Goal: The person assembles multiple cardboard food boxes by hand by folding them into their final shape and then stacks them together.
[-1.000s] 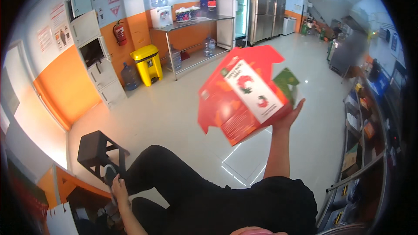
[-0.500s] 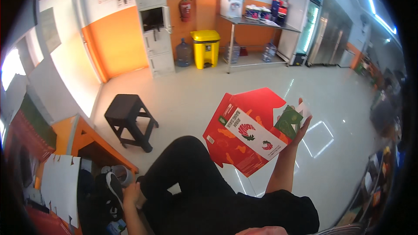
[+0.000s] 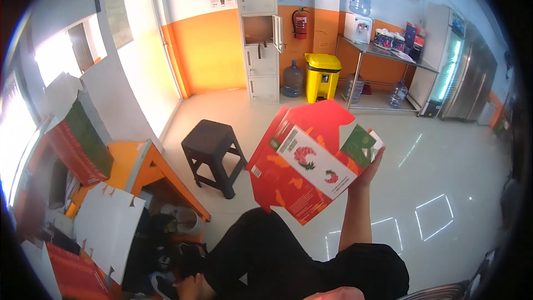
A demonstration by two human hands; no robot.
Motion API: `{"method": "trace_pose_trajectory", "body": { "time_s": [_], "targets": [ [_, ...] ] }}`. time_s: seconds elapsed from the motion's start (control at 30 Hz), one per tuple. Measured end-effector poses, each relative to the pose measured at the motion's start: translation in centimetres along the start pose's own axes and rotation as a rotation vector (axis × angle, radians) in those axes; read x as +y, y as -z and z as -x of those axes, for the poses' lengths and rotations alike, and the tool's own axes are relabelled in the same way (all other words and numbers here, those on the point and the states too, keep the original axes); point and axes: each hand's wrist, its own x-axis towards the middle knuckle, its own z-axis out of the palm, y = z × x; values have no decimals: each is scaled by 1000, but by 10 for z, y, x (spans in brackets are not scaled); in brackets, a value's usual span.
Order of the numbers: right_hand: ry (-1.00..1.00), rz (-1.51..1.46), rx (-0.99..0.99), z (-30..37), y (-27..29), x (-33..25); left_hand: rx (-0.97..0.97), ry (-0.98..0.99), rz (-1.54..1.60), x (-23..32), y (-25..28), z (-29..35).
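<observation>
My right hand (image 3: 375,168) is closed on the right edge of a flat, unfolded red cardboard box (image 3: 311,197), holding it tilted above my lap. The box has a white panel with red and green drawings, orange patches and cut-out flaps. A green flap and a white flap lie by my fingers. At the lower left, my left hand (image 3: 193,288) is low beside my black-clothed leg (image 3: 258,250), near dark shoes (image 3: 161,261). Its fingers are small and partly hidden, so its grip is unclear.
A black stool (image 3: 210,141) stands ahead. Left is an orange table (image 3: 133,158) bearing a white cardboard sheet (image 3: 108,222) and a red-green box (image 3: 83,144). Beyond are a yellow bin (image 3: 323,80), lockers (image 3: 261,72) and a metal table (image 3: 388,53) with a water dispenser (image 3: 358,28).
The view has swung left, so the room has shifted right in the picture. The red box stays in my right hand at nearly the same place. My left hand appears lower.
</observation>
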Motion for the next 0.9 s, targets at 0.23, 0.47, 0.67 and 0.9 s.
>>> {"method": "trace_pose_trajectory", "body": {
  "time_s": [0.23,0.47,0.67,0.9],
  "targets": [
    [-100,29,-39,-1,-3,54,-111,-305,-44,-46,-41,-29],
    [164,136,-409,-5,-6,44,52,-89,249,-25,-22,-28],
    [133,437,-107,-25,15,75,523,-161,679,-7,-17,-28],
    [52,1262,-58,26,17,148,1176,-419,947,5,-18,-46]
  ]
}}
